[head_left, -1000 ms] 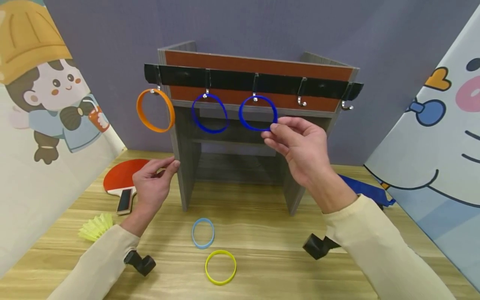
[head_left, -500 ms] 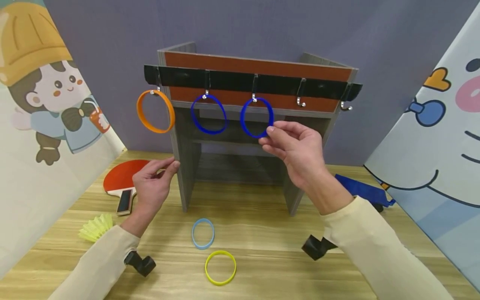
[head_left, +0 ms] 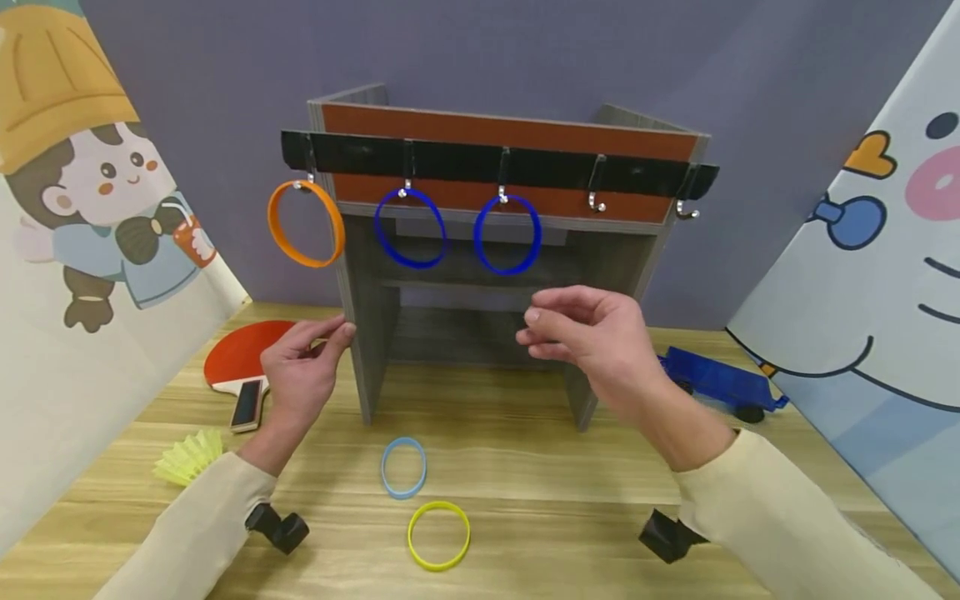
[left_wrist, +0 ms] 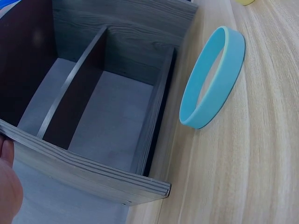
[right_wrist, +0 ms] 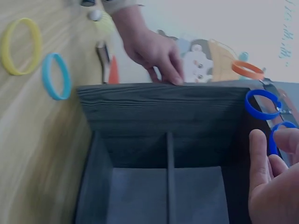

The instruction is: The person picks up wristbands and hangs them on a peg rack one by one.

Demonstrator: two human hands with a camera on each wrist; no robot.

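Observation:
My right hand [head_left: 588, 333] hangs in front of the grey shelf [head_left: 360, 317], its fingers loosely bent and nothing between them. Above it, a blue wristband [head_left: 507, 236] hangs on the middle hook of the black rail [head_left: 457, 158]. To the left hang another blue wristband [head_left: 411, 229] and, on the end hook, an orange wristband [head_left: 306, 223]. With thumb and fingers, my left hand [head_left: 303, 358] pinches the front edge of the shelf's left side panel. On the tabletop lie a light blue wristband [head_left: 403, 468] and a yellow wristband [head_left: 439, 536].
Two bare hooks [head_left: 597, 196] are at the rail's right end. A red paddle [head_left: 243, 354] and a yellow shuttlecock [head_left: 189, 458] lie left of the shelf. Behind my right forearm stands a blue toy cart [head_left: 718, 382]. Cartoon-printed panels flank both sides.
My right hand has let go of the blue wristband on the middle hook and moved down from it. That wristband now hangs freely. My left hand has stayed at the shelf edge.

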